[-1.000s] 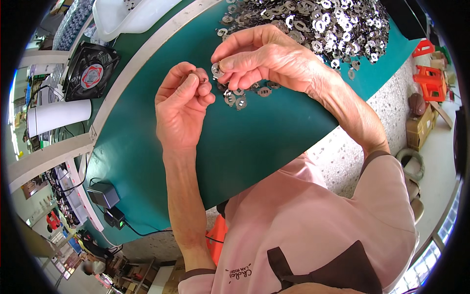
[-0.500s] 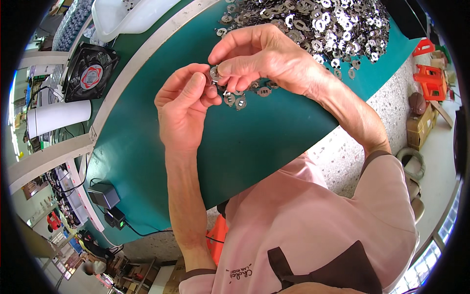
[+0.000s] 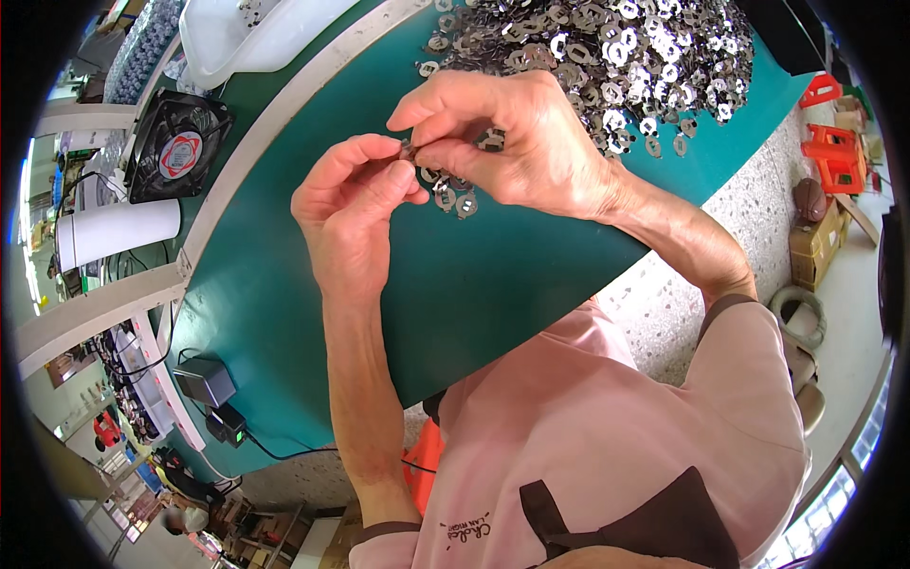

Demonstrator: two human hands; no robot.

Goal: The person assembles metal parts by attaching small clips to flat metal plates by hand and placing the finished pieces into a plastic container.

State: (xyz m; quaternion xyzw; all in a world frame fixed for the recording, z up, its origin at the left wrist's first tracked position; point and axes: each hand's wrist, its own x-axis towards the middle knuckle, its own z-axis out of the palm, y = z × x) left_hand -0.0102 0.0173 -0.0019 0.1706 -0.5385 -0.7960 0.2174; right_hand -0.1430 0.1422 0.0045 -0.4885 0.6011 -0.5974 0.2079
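Note:
Between the fingertips of both hands is a small metal piece [image 3: 408, 150], mostly hidden by the fingers. My left hand [image 3: 357, 209] pinches it from the left with thumb and forefinger. From the right, my right hand [image 3: 517, 142] meets it with thumb and fingers closed near its edge. Under and beside the hands a few flat, round stamped metal parts [image 3: 464, 204] lie loose on the green table mat [image 3: 474, 275]. Beyond my right hand spreads a large heap of similar shiny metal parts [image 3: 626, 57].
A black fan [image 3: 177, 147] stands to the left behind a pale frame bar [image 3: 227, 175], with a white cylinder [image 3: 118, 232] below it. At the far left is a white plastic tray [image 3: 270, 43]. A black power adapter [image 3: 204, 381] sits near the left table edge.
My right hand has come down slightly and turned, its thumb now lower on the metal piece. My left hand has shifted a little to the left. The piece now shows less.

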